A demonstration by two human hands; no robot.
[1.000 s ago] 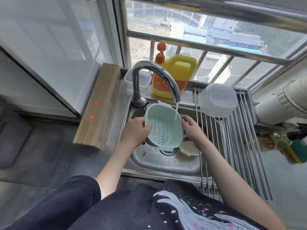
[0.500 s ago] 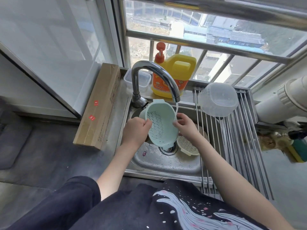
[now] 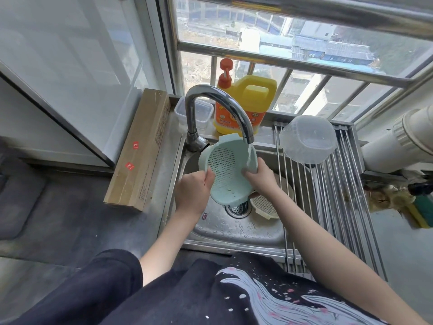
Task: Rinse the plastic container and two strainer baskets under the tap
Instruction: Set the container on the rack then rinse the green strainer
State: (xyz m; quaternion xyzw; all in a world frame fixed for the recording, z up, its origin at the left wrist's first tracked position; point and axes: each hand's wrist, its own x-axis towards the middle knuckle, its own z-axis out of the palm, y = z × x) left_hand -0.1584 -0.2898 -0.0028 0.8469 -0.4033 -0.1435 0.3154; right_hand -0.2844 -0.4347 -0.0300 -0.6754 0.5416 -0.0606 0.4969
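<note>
Strainer basket [image 3: 226,171] between both hands [image 3: 193,190]

Both hands [image 3: 192,192] [image 3: 259,177] grip green strainer [image 3: 226,171] under tap [image 3: 218,109] — cream strainer [image 3: 264,205] in sink [image 3: 234,233].

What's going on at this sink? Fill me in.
A person is rinsing a pale green perforated plastic strainer basket under the running curved metal tap. The left hand and right hand each have a grip on its rim, tilting it above the steel sink. A cream plastic strainer basket lies in the sink by the drain. A clear plastic container sits upside down on the metal drying rack.
</note>
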